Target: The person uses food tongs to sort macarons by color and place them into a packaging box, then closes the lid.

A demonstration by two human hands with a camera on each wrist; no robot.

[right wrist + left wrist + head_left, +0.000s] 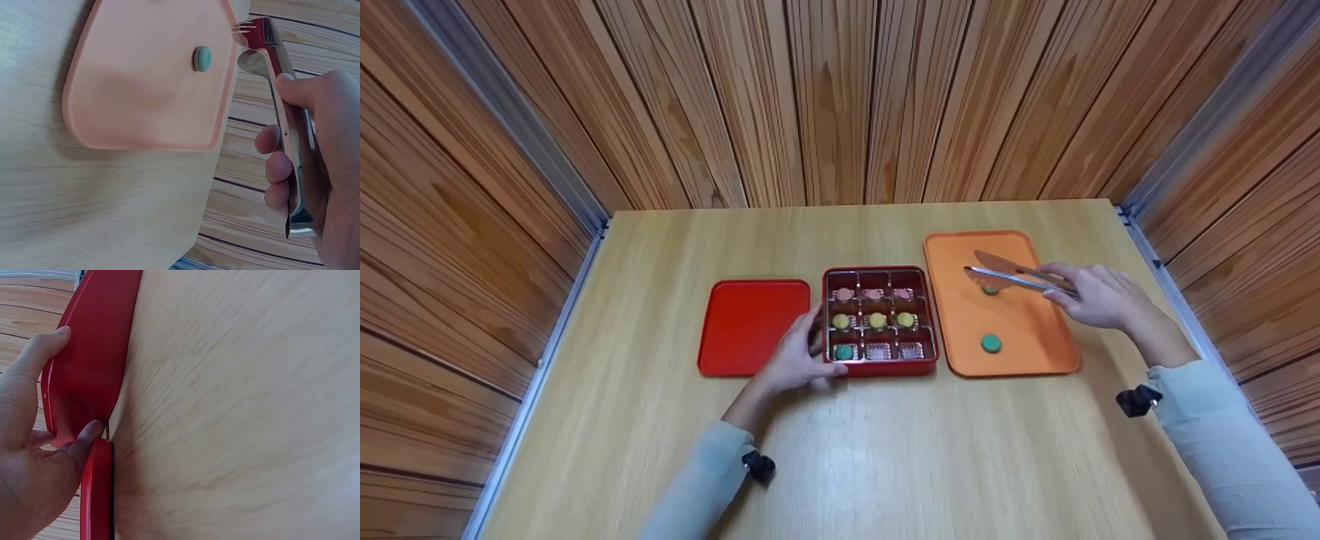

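My right hand (1102,296) grips metal serving tongs (289,135), one arm ending fork-like, the other spoon-like. The tong tips stand apart above the orange tray (1020,360), nothing between them. Partly behind them in the head view lies a green macaron (991,290); another green macaron (991,343) lies nearer the front. With thumb at the front and fingers along the left side, my left hand (797,356) holds the front left corner of a red box (892,368). Inside its divided insert are three pink macarons (873,295) at the back, three yellow macarons (877,321) mid-row, and one green macaron (844,352) front left.
A red lid (750,330) lies flat left of the box, close beside my left fingers. The tray stands right next to the box. Wooden panel walls (840,105) enclose the table (885,450) at the back and both sides.
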